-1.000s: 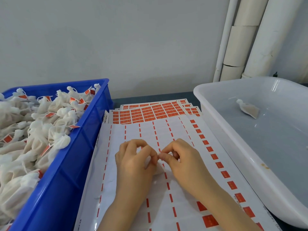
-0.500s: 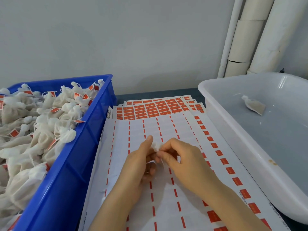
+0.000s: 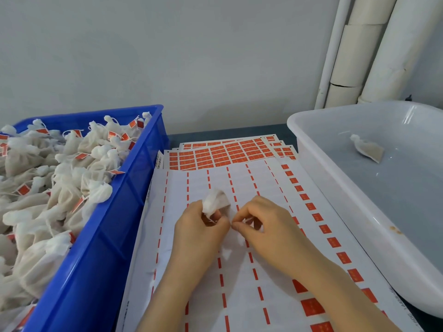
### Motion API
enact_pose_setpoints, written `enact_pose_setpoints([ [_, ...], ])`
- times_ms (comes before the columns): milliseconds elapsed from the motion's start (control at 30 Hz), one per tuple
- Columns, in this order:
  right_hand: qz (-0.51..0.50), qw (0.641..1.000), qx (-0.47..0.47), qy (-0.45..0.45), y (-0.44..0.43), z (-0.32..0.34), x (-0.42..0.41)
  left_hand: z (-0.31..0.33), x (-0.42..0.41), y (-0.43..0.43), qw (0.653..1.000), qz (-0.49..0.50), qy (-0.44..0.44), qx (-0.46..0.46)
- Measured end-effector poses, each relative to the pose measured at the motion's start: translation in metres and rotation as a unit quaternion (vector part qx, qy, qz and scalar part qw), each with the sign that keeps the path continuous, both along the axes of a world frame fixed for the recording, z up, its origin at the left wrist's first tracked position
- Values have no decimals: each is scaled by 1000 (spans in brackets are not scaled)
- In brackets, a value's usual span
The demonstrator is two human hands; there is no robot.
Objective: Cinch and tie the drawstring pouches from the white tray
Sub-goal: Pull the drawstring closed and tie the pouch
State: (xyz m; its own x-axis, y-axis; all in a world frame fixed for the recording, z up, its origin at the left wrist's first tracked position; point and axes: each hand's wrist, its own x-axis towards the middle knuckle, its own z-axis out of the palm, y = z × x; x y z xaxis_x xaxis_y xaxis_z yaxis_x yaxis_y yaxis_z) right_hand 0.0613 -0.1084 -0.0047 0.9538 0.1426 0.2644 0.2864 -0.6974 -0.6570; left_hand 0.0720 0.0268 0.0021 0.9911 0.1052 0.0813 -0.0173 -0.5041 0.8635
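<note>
My left hand [image 3: 200, 226] grips a small white drawstring pouch [image 3: 217, 201], whose gathered top sticks up above my fingers. Just to its right, my right hand [image 3: 263, 224] pinches the pouch's thin white string, fingers curled. Both hands hover over the label sheets in the middle. One more pouch [image 3: 366, 149] lies alone on the floor of the white tray [image 3: 311, 149] at the right.
A blue crate [image 3: 134, 212] at the left is heaped with several tied pouches bearing red tags [image 3: 24, 189]. Sheets of red sticker labels [image 3: 223, 154] cover the table between crate and tray. White pipes [image 3: 359, 56] stand against the grey wall behind the tray.
The pouch has come up out of my left hand's grasp and now shows above the fingers. My hands have drawn slightly apart, the right one keeping the string.
</note>
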Motion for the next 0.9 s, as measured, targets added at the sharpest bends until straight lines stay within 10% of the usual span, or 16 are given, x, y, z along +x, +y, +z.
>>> enact_pose_setpoints([
  [333,28,994,-47,-91,1,-6,0,-8,-1,1,984,-72,-129,96],
  [500,5,996,-55,-73,2,-4,1,-6,0,1,978,46,-176,103],
  [900,-34,970,-153,-184,11,0,-2,-8,2,-2,978,76,84,-175],
])
